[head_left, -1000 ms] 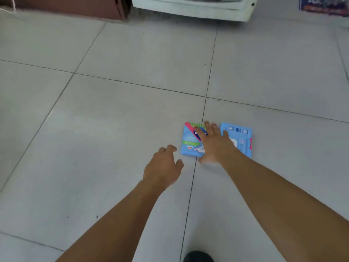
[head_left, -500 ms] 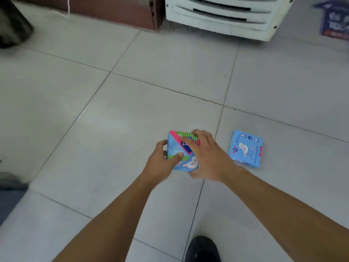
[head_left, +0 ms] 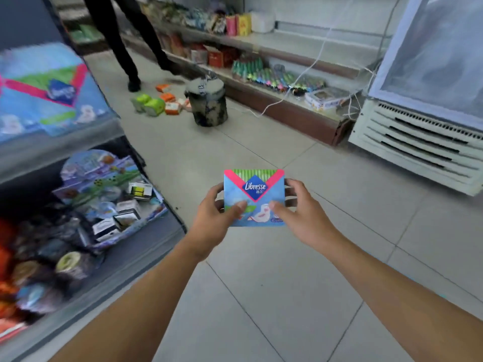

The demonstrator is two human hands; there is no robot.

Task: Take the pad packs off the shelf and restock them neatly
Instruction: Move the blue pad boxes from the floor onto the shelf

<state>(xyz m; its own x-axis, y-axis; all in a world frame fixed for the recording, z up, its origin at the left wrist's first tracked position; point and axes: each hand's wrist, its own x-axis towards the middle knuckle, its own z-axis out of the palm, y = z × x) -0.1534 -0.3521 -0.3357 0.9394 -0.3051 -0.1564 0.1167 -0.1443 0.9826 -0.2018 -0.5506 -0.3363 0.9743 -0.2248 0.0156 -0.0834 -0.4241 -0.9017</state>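
A blue pad pack (head_left: 254, 190) with a pink and green top is held upright in front of me over the tiled floor. My left hand (head_left: 213, 218) grips its left edge with the thumb across the front. My right hand (head_left: 300, 207) grips its right edge the same way. On the upper shelf (head_left: 60, 148) at my left stand more pad packs (head_left: 49, 95) of the same kind, blurred.
The lower shelf at left holds assorted goods (head_left: 104, 205). A dark bin (head_left: 207, 103) stands ahead with small green and orange packs (head_left: 159, 101) on the floor beside it. A person's legs (head_left: 122, 40) are further back. A white chiller (head_left: 423, 100) stands at right, a low goods shelf (head_left: 274, 82) beside it.
Both hands have lifted the pad pack off the floor and hold it up. My view has swung up from the floor to the aisle and shelves. The second pack is out of view.
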